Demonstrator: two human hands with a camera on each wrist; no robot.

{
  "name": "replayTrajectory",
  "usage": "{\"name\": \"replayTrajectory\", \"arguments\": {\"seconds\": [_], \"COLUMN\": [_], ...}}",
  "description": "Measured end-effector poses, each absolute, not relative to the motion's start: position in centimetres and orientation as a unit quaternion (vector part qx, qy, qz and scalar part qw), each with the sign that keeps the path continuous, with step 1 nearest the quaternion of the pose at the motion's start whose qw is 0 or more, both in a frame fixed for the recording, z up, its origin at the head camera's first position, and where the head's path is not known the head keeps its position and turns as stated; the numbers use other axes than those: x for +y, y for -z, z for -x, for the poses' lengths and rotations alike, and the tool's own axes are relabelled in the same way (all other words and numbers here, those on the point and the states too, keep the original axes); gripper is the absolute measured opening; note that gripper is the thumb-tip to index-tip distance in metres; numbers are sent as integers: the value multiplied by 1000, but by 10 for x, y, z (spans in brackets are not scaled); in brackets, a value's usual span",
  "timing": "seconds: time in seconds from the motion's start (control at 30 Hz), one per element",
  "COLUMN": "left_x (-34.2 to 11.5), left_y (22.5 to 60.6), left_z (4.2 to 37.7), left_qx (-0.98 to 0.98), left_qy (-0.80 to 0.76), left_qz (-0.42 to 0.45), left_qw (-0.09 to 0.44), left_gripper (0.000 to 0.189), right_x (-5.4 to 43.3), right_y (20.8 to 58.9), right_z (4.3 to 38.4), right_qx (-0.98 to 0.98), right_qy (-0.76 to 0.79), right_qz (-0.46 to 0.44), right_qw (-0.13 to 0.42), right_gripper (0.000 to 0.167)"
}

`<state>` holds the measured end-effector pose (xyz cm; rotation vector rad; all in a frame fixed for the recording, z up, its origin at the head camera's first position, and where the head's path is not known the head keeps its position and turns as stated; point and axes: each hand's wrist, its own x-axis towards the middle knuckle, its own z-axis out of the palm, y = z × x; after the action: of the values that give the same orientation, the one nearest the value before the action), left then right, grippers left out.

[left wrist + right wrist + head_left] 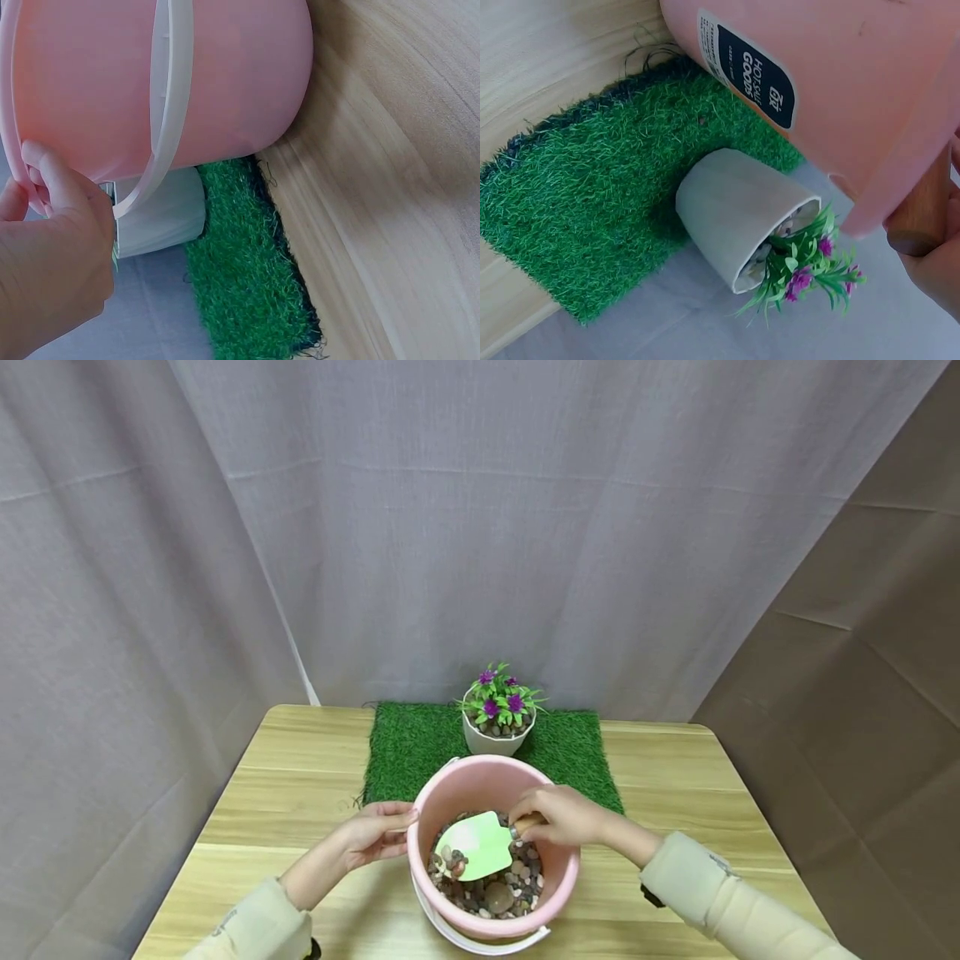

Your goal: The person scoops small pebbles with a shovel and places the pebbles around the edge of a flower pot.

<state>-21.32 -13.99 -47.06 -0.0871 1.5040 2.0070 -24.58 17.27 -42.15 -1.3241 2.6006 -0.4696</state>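
A pink bucket (491,928) with pebbles (517,878) in its bottom stands at the front of the table. My left hand (378,835) grips its rim on the left side, thumb and fingers on either side of the edge in the left wrist view. Inside the bucket, my right hand (558,814) holds a light green trowel (480,847) by its wooden handle (922,206). The blade points left, and a few stones lie on its tip. The bucket's white carrying handle (176,90) hangs down along the outside.
Behind the bucket, a white pot (495,743) of purple-flowered greenery (501,697) stands on a green artificial grass mat (412,752). Wooden tabletop (300,768) extends to both sides. Grey curtain (450,527) hangs along the back.
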Motion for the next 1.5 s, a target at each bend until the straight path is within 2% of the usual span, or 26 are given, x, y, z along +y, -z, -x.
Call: {"name": "replayTrajectory", "arguments": {"seconds": [0.37, 0.63, 0.87, 1.07, 1.37, 1.5], "left_x": [-140, -141, -141, -142, -140, -139], "left_y": [470, 468, 469, 471, 469, 468], "left_z": [212, 213, 214, 213, 214, 213], "left_qx": [568, 563, 567, 565, 574, 575], "left_qy": [-761, -764, -761, -762, -758, -757], "left_qz": [36, 35, 32, 35, 39, 39], "left_qw": [312, 314, 313, 315, 308, 307], "left_gripper": [24, 16, 24, 20, 33, 33], "right_x": [182, 192, 200, 210, 232, 240], "right_y": [410, 400, 393, 390, 391, 396], "right_z": [255, 266, 273, 283, 303, 310], "right_qx": [887, 885, 889, 890, 912, 918], "right_qy": [180, 199, 221, 240, 261, 268], "right_qz": [419, 419, 397, 385, 312, 288], "right_qw": [71, 43, 61, 56, 52, 45], "right_gripper": [24, 23, 24, 21, 19, 19]}}
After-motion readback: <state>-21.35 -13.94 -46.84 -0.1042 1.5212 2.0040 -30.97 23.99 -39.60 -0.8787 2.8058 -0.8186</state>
